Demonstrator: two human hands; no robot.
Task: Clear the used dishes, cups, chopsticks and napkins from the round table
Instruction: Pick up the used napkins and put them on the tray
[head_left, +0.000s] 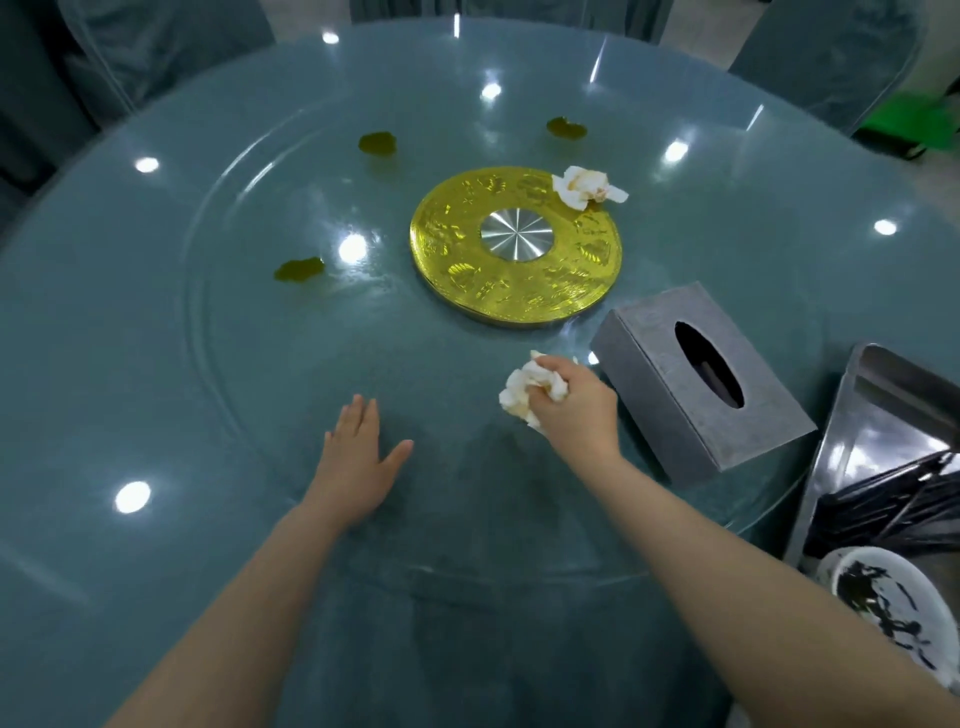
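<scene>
White napkin (527, 393) clenched in right hand (571, 410) (fingers hidden); left hand (358, 462) flat, fingers straight.

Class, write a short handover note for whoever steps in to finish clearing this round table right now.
Right hand grips a crumpled white napkin. Left hand rests open and flat on the blue-green glass table.
Done: black chopsticks and a dirty white plate lie in the steel tray on the right.
Left: second crumpled napkin on the gold centre disc, then three greenish spills.
</scene>
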